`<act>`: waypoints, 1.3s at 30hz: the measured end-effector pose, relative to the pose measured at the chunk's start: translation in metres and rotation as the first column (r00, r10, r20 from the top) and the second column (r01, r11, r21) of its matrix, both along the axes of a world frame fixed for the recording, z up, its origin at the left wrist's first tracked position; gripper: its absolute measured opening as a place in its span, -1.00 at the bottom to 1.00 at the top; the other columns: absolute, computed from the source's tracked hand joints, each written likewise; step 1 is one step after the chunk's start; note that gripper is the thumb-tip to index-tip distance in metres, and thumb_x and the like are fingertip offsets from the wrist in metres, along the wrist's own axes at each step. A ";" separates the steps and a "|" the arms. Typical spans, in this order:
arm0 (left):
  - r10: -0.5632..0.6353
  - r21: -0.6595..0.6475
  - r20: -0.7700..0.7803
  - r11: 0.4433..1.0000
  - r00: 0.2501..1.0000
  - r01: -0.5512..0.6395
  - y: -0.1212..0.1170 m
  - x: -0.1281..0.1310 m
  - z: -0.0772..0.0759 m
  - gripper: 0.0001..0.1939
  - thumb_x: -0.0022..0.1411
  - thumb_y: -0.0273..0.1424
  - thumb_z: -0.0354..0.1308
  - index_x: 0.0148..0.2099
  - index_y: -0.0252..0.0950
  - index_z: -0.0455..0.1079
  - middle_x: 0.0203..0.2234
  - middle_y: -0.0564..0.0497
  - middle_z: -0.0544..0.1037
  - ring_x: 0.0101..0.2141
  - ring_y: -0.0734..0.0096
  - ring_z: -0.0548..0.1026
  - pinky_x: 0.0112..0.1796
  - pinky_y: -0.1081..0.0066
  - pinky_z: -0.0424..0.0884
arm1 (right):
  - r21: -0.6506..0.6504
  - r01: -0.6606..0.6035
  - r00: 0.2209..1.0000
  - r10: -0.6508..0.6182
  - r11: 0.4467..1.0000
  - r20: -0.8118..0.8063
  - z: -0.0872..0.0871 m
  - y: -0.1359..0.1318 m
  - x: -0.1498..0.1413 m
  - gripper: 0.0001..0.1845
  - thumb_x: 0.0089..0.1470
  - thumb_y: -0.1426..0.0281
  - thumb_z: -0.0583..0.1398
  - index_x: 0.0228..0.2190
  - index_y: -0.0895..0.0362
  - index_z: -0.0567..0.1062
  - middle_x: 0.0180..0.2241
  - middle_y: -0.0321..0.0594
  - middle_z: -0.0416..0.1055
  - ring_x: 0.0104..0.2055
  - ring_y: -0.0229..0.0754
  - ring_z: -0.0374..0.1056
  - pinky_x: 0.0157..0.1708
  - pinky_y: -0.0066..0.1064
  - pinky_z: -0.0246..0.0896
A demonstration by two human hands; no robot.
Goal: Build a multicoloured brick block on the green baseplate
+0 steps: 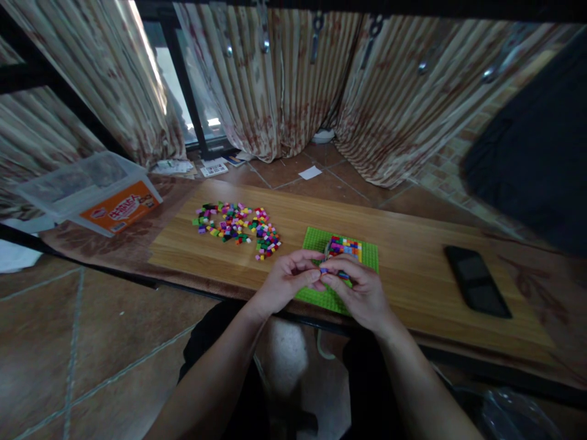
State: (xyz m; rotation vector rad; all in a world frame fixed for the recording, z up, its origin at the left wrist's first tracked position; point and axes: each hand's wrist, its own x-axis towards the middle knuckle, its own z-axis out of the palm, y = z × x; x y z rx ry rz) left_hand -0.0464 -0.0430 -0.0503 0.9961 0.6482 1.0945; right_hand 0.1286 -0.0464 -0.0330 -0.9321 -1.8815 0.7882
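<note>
Over the green baseplate (371,252), my left hand (290,278) and my right hand (362,290) meet at the fingertips. Between them is a small purple-blue toy brick (323,271), pinched by the fingers of both hands. Behind my right hand, a block of multicoloured bricks (346,246) is fixed on the baseplate, its near part hidden by my fingers. To the left of my left hand, a scattered pile of small colourful bricks (268,235) lies on the wooden board.
The wooden board (413,256) carries the baseplate, the loose bricks and, at the right, a black phone (477,281). A clear plastic box (87,183) with an orange label stands at the left. Curtains (284,79) hang behind, with papers (310,173) on the tiled floor.
</note>
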 end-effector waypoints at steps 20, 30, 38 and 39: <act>0.145 0.155 -0.073 0.979 0.987 -0.132 -0.003 0.004 0.007 -0.81 0.10 -0.34 0.32 -0.32 -0.36 0.46 -0.56 0.06 0.52 -0.52 0.54 0.48 -0.39 0.50 0.43 | -0.288 0.069 0.935 -0.163 0.955 -0.314 -0.002 -0.008 -0.013 -0.88 0.05 0.39 0.29 -0.31 -0.01 0.61 -0.39 -0.32 0.52 -0.42 -0.29 0.44 -0.39 -0.42 0.37; 0.177 0.037 -0.062 0.984 0.982 -0.175 0.001 0.004 -0.002 -0.71 0.10 -0.29 0.31 -0.11 -0.26 0.51 -0.44 0.06 0.54 -0.46 0.52 0.50 -0.35 0.48 0.44 | -0.366 0.061 0.778 -0.273 0.929 -0.565 0.007 -0.003 0.003 -0.89 -0.01 0.34 0.33 -0.35 -0.02 0.61 -0.49 -0.33 0.50 -0.50 -0.28 0.39 -0.43 -0.38 0.39; 0.245 0.044 -0.195 0.969 0.950 -0.241 0.005 0.008 -0.003 -0.75 0.10 -0.26 0.30 -0.24 -0.32 0.47 -0.43 0.04 0.54 -0.46 0.50 0.51 -0.36 0.46 0.45 | -0.443 0.125 0.639 -0.413 0.888 -0.649 0.007 0.011 0.032 -0.89 -0.06 0.42 0.32 -0.39 -0.01 0.61 -0.44 -0.35 0.52 -0.48 -0.35 0.38 -0.44 -0.48 0.36; 0.261 0.054 -0.204 0.965 0.944 -0.255 0.005 0.009 -0.004 -0.76 0.09 -0.27 0.30 -0.25 -0.32 0.45 -0.43 0.04 0.55 -0.45 0.49 0.51 -0.35 0.45 0.46 | -0.468 0.121 0.624 -0.434 0.875 -0.650 0.006 0.012 0.033 -0.89 -0.07 0.43 0.33 -0.40 0.01 0.61 -0.45 -0.36 0.52 -0.47 -0.36 0.38 -0.44 -0.49 0.36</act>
